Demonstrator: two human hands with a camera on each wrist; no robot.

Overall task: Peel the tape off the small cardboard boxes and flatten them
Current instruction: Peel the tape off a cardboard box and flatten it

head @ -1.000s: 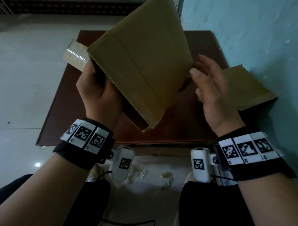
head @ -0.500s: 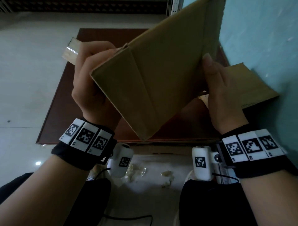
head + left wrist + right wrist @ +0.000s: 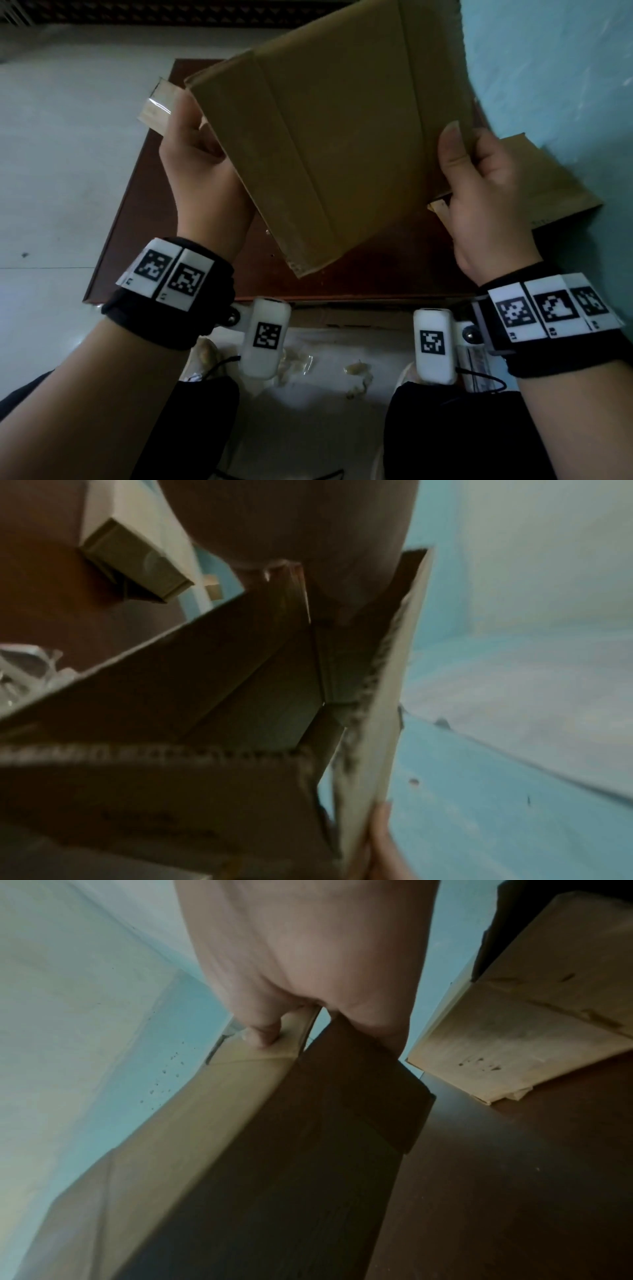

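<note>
I hold a brown cardboard box [image 3: 342, 147] up over the dark brown table [image 3: 144, 240], its broad creased face turned toward me. My left hand [image 3: 202, 144] grips its left edge, fingers hidden behind the board. My right hand [image 3: 459, 157] pinches the right edge, thumb lying on the front face. The left wrist view looks into the box [image 3: 240, 696], where its open flaps hang loose. In the right wrist view my right hand [image 3: 274, 1031] clamps the box edge [image 3: 240, 1096].
A second cardboard box [image 3: 548, 185] stands at the table's right against the blue wall [image 3: 548, 68]. A smaller taped box [image 3: 157, 106] lies at the far left, partly behind my left hand. Crumpled tape scraps [image 3: 356, 373] lie on the floor by my knees.
The box has turned from a tilted, half-open shape to a flatter sheet facing me. Both hands have slid to its outer edges, and my right hand now pinches it.
</note>
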